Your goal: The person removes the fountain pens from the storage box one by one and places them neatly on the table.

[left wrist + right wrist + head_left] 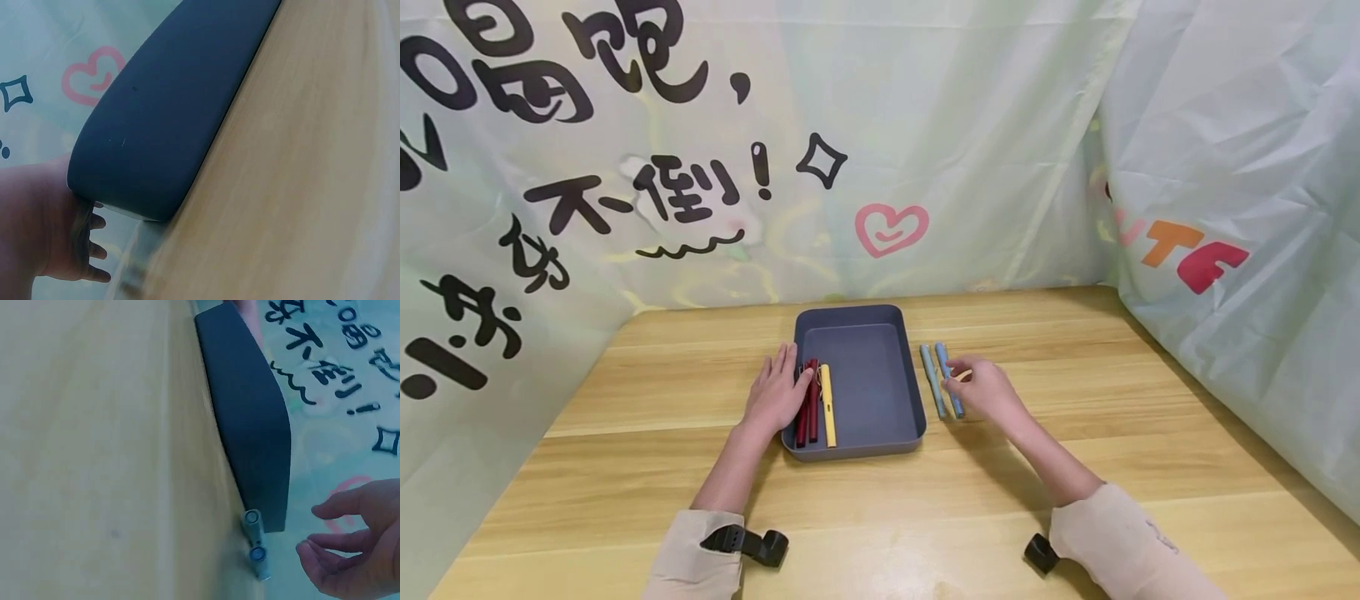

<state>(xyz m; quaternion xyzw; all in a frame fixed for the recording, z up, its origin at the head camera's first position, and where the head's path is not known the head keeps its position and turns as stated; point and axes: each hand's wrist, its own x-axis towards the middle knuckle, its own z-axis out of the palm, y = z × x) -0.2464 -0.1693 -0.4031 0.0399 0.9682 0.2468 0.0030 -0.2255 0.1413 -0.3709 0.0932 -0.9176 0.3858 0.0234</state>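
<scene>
My left hand (775, 396) lies at the left side of a dark blue-grey tray (868, 383), fingers extended along its outside and thumb over the rim. Inside, at the tray's left, two dark red pens (813, 408) lie beside a yellow pen (828, 408). To the right of the tray, a teal pen (931, 379) and a blue pen (957, 407) lie side by side on the table. My right hand (985, 387) hovers by the blue pen, partly covering it. In the right wrist view, its loosely bent fingers (337, 540) are apart from the pens, holding nothing.
The tray stands on a light wooden table (880, 517). A pale printed curtain (970, 150) with black lettering and a pink heart hangs behind it, and another hanging sheet (1240, 250) borders the right side. Small black wrist cameras sit at both sleeves.
</scene>
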